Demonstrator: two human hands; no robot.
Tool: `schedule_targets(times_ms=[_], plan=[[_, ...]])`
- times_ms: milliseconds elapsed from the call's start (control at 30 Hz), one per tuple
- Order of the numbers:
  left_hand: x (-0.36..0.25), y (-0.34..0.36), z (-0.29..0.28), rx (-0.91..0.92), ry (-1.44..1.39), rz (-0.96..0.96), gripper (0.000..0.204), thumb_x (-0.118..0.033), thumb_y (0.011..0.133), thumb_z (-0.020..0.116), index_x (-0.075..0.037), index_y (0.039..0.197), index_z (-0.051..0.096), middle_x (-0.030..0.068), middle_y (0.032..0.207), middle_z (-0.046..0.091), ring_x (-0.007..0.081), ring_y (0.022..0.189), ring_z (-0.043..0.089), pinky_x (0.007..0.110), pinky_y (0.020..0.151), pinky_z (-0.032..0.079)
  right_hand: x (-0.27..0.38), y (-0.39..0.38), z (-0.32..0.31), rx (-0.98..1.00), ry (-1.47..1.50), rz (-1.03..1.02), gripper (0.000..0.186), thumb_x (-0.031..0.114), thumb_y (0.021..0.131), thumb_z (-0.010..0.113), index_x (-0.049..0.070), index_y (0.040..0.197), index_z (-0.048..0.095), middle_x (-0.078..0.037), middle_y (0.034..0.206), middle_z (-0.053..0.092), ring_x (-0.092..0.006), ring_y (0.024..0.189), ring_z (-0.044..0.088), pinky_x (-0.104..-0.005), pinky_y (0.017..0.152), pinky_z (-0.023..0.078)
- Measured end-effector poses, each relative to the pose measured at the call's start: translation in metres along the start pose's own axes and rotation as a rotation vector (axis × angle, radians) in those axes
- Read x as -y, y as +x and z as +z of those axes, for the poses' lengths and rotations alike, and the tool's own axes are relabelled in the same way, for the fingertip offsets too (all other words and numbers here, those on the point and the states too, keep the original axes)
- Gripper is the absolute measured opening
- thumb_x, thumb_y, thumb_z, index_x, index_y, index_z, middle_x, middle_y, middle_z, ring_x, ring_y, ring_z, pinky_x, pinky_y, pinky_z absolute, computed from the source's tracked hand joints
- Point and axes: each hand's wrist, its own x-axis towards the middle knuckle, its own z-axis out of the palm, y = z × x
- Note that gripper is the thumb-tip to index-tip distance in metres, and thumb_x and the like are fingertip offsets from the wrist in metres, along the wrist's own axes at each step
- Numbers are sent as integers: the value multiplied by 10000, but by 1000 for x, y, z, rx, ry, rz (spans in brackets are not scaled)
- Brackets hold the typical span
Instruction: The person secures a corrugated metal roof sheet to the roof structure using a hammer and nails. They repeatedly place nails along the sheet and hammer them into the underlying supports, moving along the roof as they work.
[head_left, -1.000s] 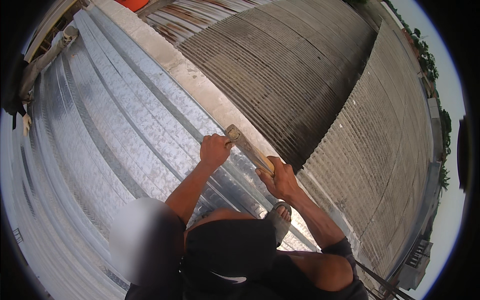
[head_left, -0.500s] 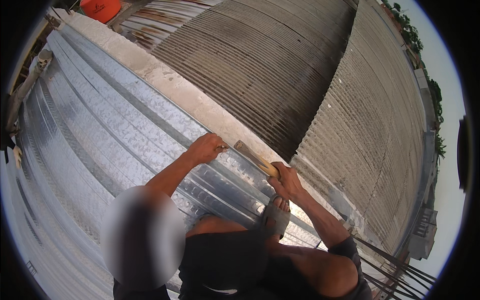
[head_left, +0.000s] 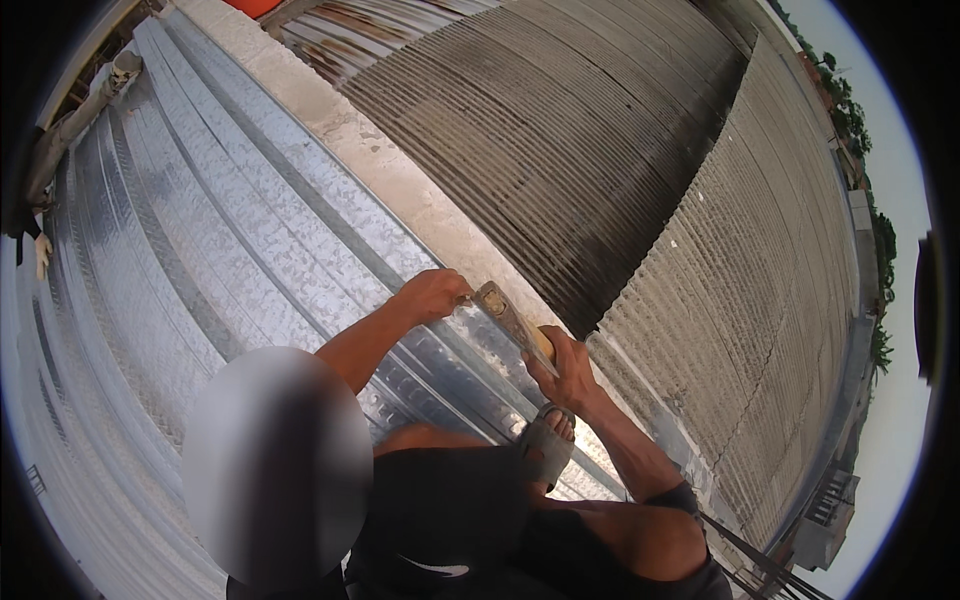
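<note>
"Wooden handle (head_left: 544,347) in your grip?"

"Yes: my right hand (head_left: 568,372) clamps the hammer-like tool (head_left: 516,324); its head is just beside my left hand (head_left: 437,296), near the metal sheet's (head_left: 270,235) edge. Whether those fingers pinch anything, I cannot tell."

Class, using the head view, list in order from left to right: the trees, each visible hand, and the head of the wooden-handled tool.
Co-worker's hand → person's left hand → tool's head → person's right hand → trees.
</note>
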Motion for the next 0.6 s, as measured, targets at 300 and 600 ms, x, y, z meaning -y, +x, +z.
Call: schedule_targets(times_ms=[300,600], plan=[[16,5,19,23,71,82,217,-103,808,664,-124,1002,760,80,1005,698,297,993,667,406,882,552,-13,10,28,278,-236,299,465,338,979,643,-50,1207,525,-318,952,695,-473,788,699,-523,704,565],[11,12,11,50,52,185,177,-198,865,667,-119,1005,743,77,1014,687,285,1039,644,413,885,542,-6,-2,5,-66,111,-262,444,340,975,656,-51,1152,544,-303,830,692,-455,713,703,-507,654,563]])
